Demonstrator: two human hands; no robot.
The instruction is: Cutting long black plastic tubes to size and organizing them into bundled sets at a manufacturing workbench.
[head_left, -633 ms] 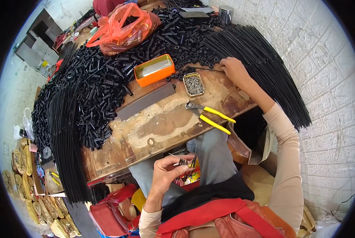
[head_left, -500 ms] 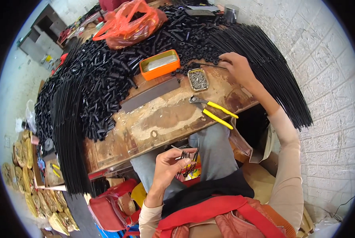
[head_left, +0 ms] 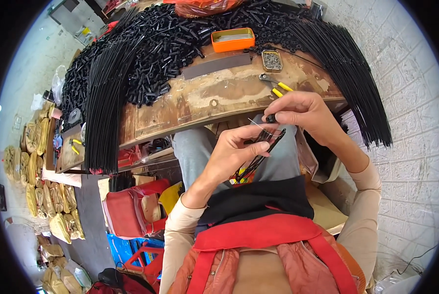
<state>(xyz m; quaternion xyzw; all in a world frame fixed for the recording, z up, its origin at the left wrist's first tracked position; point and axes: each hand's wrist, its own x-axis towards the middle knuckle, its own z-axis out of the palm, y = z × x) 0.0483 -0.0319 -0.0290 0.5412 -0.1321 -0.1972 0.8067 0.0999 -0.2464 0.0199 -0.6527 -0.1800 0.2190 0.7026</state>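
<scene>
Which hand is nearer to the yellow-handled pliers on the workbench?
Right. The right hand is just below the yellow-handled pliers, close to their handles, pinching a small black piece. The left hand sits lower and further left, over the lap.

- The brown middle of the workbench (head_left: 214,100) is bare, so a hand could slide across it.
- Behind it, a heap of short black tubes (head_left: 165,49) blocks the way.
- Long black rods (head_left: 104,105) hang over the left edge.
- More rods (head_left: 349,73) crowd the right.
- An orange tin (head_left: 232,39) and yellow-handled pliers (head_left: 277,87) lie near the back.
</scene>
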